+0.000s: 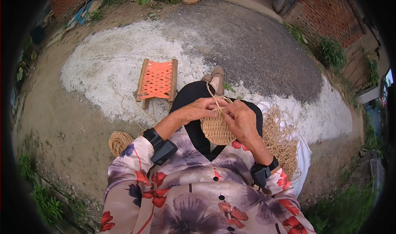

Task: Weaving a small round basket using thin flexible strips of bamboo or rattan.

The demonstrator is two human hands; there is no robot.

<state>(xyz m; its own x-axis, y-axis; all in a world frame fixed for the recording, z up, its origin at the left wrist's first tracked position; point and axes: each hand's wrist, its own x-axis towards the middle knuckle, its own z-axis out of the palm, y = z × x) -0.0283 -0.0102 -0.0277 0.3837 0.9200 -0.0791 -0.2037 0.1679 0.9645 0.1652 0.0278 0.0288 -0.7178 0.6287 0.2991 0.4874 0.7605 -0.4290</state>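
Both the left hand [205, 108] and right hand [242, 119] pinch a woven piece [217, 131], rounded end pointing toward the person [198, 197], long axis unclear.

Woven piece [215, 131] partly behind fingers [211, 113], shirt [198, 207] cut off, lower-right foliage [344, 207] seemingly blurred

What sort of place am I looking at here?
Probably an outdoor yard or lane beside buildings: a brick wall rises at the upper right, a whitish patch covers part of the ground, and a leafy bush grows along the edge.
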